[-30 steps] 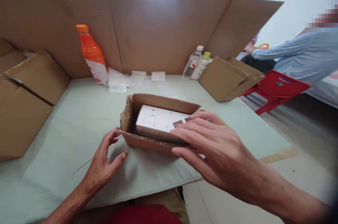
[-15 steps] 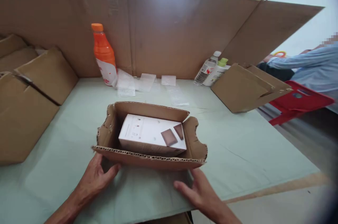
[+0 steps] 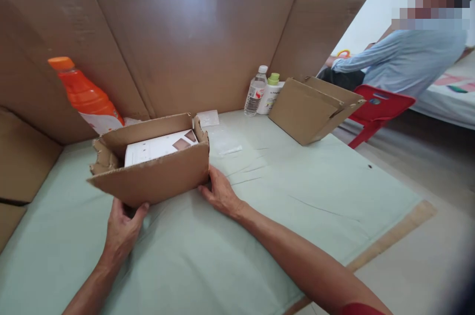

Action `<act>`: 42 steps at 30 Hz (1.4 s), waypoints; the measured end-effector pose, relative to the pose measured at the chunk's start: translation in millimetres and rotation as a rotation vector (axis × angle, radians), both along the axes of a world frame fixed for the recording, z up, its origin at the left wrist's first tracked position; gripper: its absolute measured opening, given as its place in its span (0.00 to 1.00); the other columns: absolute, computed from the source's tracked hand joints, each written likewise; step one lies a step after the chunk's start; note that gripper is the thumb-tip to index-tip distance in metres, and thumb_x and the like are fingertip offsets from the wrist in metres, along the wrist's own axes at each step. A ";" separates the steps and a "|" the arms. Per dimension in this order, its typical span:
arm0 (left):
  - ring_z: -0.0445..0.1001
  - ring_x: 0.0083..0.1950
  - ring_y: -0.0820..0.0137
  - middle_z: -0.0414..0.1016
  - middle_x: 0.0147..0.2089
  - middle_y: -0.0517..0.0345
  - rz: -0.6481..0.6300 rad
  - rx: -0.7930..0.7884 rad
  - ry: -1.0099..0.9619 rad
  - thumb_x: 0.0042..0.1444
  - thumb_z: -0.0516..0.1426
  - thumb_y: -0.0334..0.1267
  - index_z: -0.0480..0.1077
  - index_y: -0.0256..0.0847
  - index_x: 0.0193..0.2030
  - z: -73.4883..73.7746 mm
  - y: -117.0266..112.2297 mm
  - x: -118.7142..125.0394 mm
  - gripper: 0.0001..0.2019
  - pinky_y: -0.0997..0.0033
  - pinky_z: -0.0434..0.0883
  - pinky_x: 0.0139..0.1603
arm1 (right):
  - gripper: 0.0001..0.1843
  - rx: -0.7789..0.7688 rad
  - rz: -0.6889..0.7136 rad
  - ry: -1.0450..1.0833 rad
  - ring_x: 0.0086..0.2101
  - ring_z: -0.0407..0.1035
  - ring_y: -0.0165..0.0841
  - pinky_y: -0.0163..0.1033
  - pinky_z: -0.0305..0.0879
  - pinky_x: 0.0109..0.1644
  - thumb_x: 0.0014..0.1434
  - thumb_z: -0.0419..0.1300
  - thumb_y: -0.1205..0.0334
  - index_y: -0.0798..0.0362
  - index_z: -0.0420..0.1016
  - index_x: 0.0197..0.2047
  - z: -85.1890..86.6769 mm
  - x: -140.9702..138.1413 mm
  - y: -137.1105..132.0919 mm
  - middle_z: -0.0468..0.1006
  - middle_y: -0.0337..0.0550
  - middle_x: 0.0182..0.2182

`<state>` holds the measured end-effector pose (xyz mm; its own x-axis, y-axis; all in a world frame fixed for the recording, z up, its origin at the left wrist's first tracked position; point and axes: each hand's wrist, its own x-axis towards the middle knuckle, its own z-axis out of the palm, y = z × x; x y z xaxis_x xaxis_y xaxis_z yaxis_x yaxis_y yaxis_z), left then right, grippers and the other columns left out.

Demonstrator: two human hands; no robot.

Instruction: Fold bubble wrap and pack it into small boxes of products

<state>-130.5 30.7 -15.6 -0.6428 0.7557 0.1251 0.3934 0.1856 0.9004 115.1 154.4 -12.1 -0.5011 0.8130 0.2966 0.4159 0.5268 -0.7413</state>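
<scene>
A small open cardboard box [image 3: 163, 176] stands on the pale green table cover, with a white carton [image 3: 156, 148] lying inside it. My left hand [image 3: 122, 228] grips the box's near left bottom corner, thumb and fingers pinched on the cardboard. My right hand [image 3: 220, 191] holds the near right bottom corner, fingers curled under the wall. The near flap stands upright between my hands.
A tall cardboard screen [image 3: 193, 42] rings the table's back. An orange bottle [image 3: 83, 97] stands behind the box at left. A clear bottle [image 3: 256, 91], a white bottle [image 3: 269, 92] and another cardboard box [image 3: 311, 109] sit at back right. A person in blue sits beyond a red chair [image 3: 374, 109].
Both hands have closed on the box's near bottom corners. The near flap has risen from lying outward to upright, and the view has swung right, so the box now sits further left.
</scene>
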 end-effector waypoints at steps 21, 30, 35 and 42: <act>0.75 0.50 0.58 0.74 0.45 0.54 -0.023 0.006 -0.119 0.43 0.67 0.46 0.67 0.43 0.51 -20.4 -3.7 -7.2 0.28 0.58 0.70 0.53 | 0.28 0.238 -0.208 -0.501 0.60 0.66 0.46 0.53 0.61 0.60 0.52 0.57 0.77 0.51 0.77 0.55 24.9 70.8 97.8 0.75 0.52 0.60; 0.72 0.44 0.62 0.71 0.41 0.58 -0.076 0.020 -0.035 0.46 0.65 0.45 0.66 0.43 0.51 -12.4 -2.9 -5.8 0.25 0.63 0.69 0.44 | 0.15 0.284 -0.196 -0.435 0.50 0.74 0.45 0.52 0.64 0.57 0.60 0.55 0.70 0.50 0.83 0.42 61.5 77.9 63.0 0.84 0.46 0.46; 0.72 0.42 0.66 0.69 0.40 0.60 -0.106 0.075 -0.078 0.47 0.64 0.42 0.65 0.43 0.49 -5.6 -2.2 -2.7 0.22 0.68 0.67 0.43 | 0.13 0.000 0.277 -0.441 0.48 0.76 0.44 0.49 0.68 0.55 0.57 0.63 0.58 0.45 0.83 0.46 82.8 109.2 -20.4 0.85 0.41 0.46; 0.71 0.40 0.67 0.69 0.38 0.61 -0.109 0.078 -0.101 0.47 0.63 0.42 0.65 0.43 0.44 -1.7 -3.5 0.5 0.18 0.68 0.67 0.42 | 0.11 -0.210 0.353 -0.551 0.32 0.76 0.34 0.38 0.70 0.36 0.61 0.59 0.59 0.49 0.84 0.41 86.2 82.3 7.7 0.84 0.39 0.34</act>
<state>-130.0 27.2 -17.3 -0.5697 0.8123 0.1251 0.3139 0.0744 0.9465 197.4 162.1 74.1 -0.7791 0.5857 -0.2234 0.5913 0.5683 -0.5722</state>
